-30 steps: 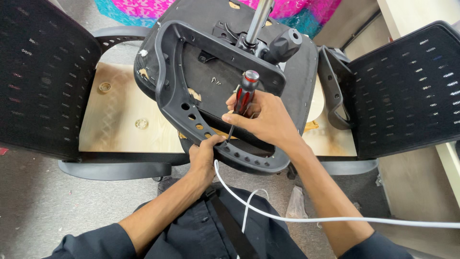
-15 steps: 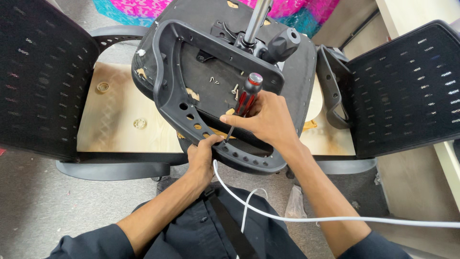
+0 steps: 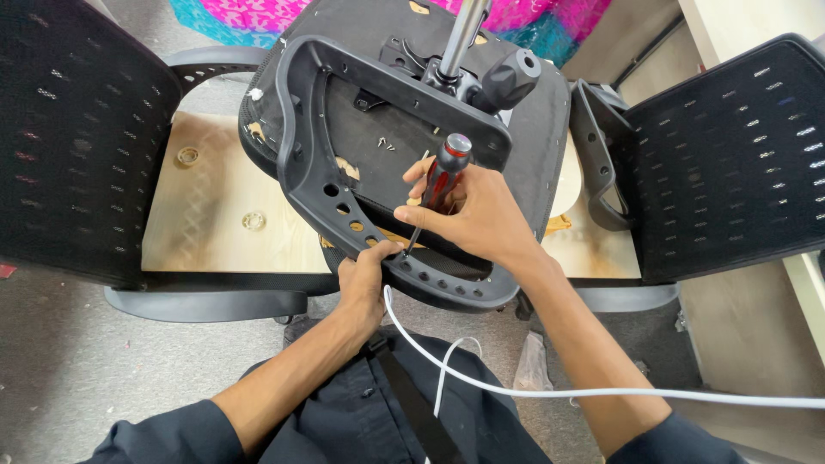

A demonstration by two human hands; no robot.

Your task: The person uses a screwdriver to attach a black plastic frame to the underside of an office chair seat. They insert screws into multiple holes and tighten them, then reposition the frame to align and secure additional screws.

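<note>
An upturned black office chair seat lies in front of me, its plastic armrest frame with a row of holes facing up. My right hand grips a red and black screwdriver, tip down at the frame's near edge. My left hand clasps that near rim right beside the tip. A metal gas-lift column and a black knob stick up from the seat's mechanism. Two small screws rest on the seat underside.
Black mesh chair backs stand at the left and right. Bare plywood seat bases lie under the work. A white cable runs across my lap to the right. Pink and teal fabric lies beyond.
The screwdriver handle has tilted slightly and my right hand shifted a little on it. My left hand stays on the frame's rim.
</note>
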